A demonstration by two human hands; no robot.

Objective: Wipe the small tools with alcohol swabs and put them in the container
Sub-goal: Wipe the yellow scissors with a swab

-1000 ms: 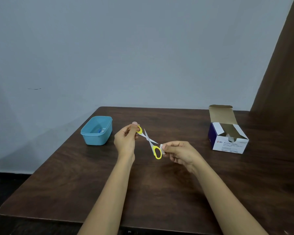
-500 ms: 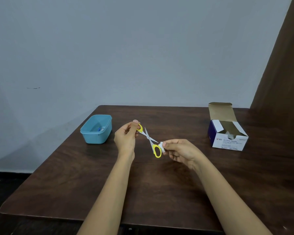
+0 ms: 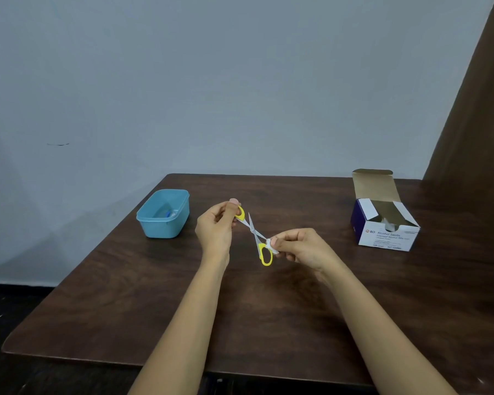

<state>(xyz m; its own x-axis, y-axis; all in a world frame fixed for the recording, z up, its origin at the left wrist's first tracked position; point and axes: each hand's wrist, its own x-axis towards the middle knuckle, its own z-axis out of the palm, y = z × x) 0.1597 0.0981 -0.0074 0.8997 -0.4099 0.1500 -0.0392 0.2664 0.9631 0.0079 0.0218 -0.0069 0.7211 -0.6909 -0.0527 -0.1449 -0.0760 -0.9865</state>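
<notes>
Small scissors (image 3: pixel 253 231) with yellow handles are spread open above the middle of the table. My left hand (image 3: pixel 216 227) pinches the upper yellow handle loop. My right hand (image 3: pixel 300 246) presses a white alcohol swab (image 3: pixel 272 245) against one blade tip, just above the lower yellow loop. The light blue container (image 3: pixel 166 223) stands to the left of my hands, with a small item partly visible inside it.
An open white and purple box of alcohol swabs (image 3: pixel 385 223) stands at the right, flap up. The dark wooden table (image 3: pixel 126 295) ends at a grey wall behind, and a brown curtain hangs at the far right.
The hands and scissors stay almost in place. My right hand with the swab has shifted slightly along the blade near the lower handle.
</notes>
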